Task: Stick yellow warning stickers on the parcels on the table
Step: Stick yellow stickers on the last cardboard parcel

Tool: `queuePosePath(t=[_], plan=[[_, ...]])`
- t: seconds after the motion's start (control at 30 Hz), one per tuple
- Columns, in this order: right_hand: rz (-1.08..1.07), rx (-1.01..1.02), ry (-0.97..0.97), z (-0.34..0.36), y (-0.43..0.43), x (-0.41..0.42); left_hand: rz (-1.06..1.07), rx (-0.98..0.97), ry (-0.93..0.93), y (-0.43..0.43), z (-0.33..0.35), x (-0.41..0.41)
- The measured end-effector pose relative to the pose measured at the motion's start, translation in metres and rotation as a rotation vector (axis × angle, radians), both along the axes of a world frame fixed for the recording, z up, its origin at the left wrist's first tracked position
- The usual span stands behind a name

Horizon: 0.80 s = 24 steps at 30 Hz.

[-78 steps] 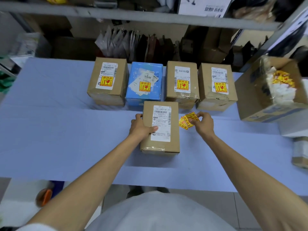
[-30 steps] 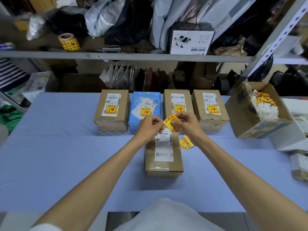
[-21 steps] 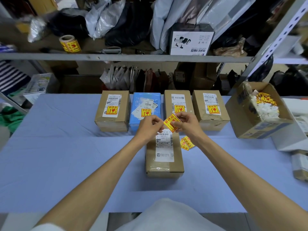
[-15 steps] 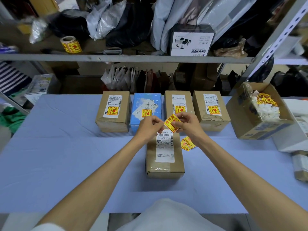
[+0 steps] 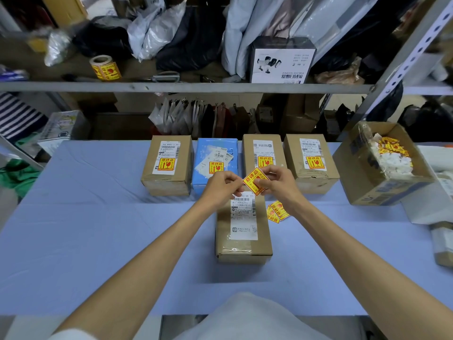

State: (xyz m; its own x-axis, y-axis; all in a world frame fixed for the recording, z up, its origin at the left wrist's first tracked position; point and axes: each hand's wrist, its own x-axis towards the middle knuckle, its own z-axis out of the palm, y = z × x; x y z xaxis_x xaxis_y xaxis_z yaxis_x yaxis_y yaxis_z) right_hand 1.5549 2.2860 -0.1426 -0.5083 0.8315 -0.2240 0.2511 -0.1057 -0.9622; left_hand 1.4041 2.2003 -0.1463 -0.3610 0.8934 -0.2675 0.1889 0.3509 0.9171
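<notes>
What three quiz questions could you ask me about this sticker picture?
1. True or false: the nearest parcel already wears a yellow warning label.
2. How many back-row parcels wear one? A two, B four, C six.
3. Fill in: the left hand and right hand together pinch one yellow ____.

Key: 1 false, it shows only its white shipping label. 2 B. 3 sticker, the held sticker.

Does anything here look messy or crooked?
The blue parcel has a crooked, wrinkled white label, unlike the straight labels on the brown parcels beside it. Loose stickers lie overlapping on the table, right of the near parcel.
</notes>
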Motion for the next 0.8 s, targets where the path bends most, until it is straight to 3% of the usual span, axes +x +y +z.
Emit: queuePosePath(t=[0.1, 0.23, 0.43, 0.8], plan=[[-0.035, 0.002, -0.008, -0.006, 0.001, 0.000, -0.013, 0.009, -0.030, 0.000, -0.001, 0.000], [-0.062, 0.221, -0.150, -0.014, -0.001, 0.001, -0.019, 0.026, -0.053, 0.000, -0.001, 0.000], [0.007, 0.325, -0.141, -0.009, -0.007, -0.001, -0.030, 0.051, -0.053, 0.000, 0.000, -0.001], [0.096, 0.188, -0.023, -0.002, -0.010, -0.003, -0.066, 0.059, -0.028, -0.001, 0.000, 0.005]])
